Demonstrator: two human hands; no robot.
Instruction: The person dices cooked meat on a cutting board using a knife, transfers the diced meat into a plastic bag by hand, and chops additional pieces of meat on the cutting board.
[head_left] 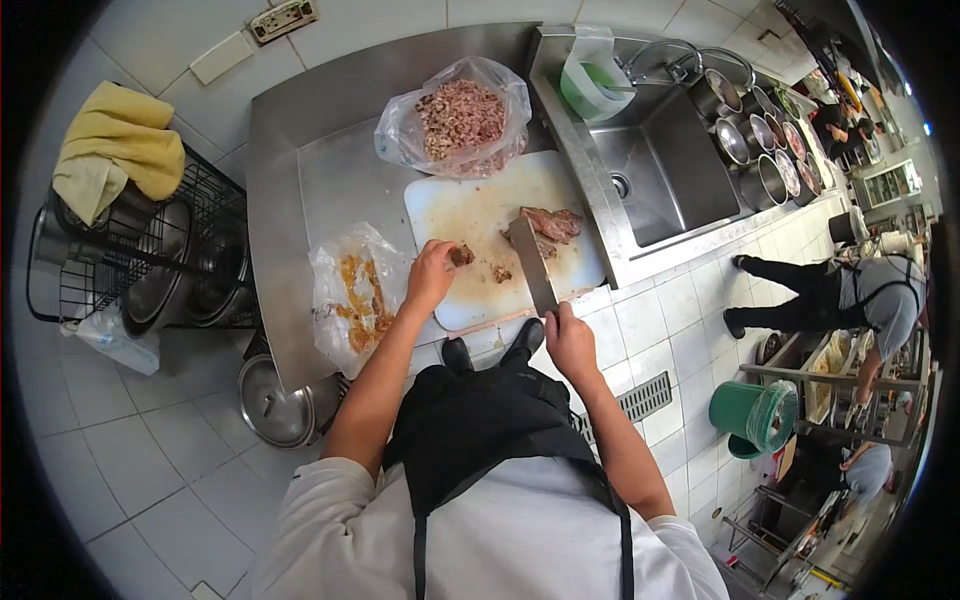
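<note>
I see a working commercial kitchen. A stainless steel counter (340,170) runs into a deep metal sink (665,160) with a curved faucet (685,65), and metal pots (765,180) crowd the ledge beyond it. White tiles cover the wall and floor, and a drain grate (645,397) is set in the floor. From here I also make out a wire rack (215,205) holding dark pans, a lined green bin (745,415), metal shelving, and other people at work, one in an apron.
</note>
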